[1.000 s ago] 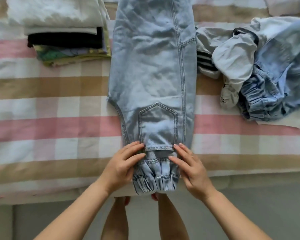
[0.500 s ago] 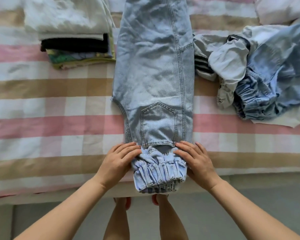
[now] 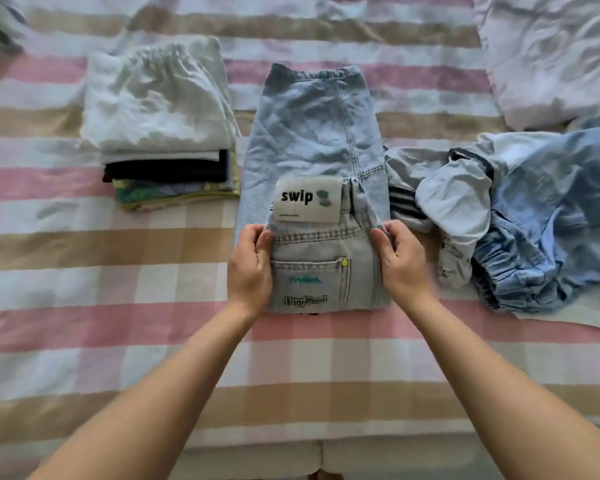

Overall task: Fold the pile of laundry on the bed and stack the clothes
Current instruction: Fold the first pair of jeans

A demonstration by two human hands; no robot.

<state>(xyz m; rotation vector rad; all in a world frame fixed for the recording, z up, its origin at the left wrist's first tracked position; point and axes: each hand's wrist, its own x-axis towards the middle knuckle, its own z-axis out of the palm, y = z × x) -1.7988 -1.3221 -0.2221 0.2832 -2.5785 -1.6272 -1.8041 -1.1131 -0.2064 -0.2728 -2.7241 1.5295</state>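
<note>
Both hands are gripping the jeans (image 3: 312,133) by the folded-over waist end. The left hand (image 3: 250,268) is pinching its left edge and the right hand (image 3: 399,268) its right. The jeans are lying mid-bed (image 3: 118,306), between the folded stack (image 3: 160,133) far-left and the unfolded heap (image 3: 499,209) on the right. My guess is the stiff denim is going to spring open once released. That heap is also lying right against the jeans, so it's risking a snag and a crooked fold.
</note>
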